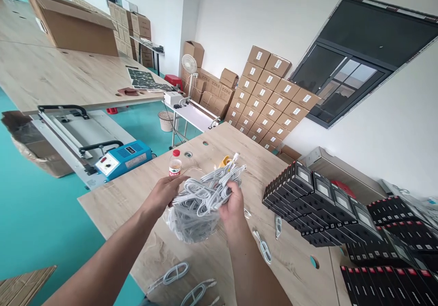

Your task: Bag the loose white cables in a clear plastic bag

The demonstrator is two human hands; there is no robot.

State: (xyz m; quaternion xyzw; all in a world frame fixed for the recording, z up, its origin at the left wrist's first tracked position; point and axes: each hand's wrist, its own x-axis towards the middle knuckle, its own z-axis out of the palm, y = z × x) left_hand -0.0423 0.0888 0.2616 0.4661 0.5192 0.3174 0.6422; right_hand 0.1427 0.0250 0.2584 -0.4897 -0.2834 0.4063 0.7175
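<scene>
Both hands, left hand [164, 194] and right hand [232, 205], clasped around white cable bundle [205, 192]; bottle [175, 163] label unreadable.

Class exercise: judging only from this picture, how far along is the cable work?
Done: a few coiled cables already lie singly on the table. In hand: left hand and right hand hold the cable bundle over its clear bag. Left: most cables remain bunched.

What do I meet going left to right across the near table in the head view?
Blue sealing machine → water bottle → left hand → bundle of white cables → right hand → loose coiled cable → black boxes.
</scene>
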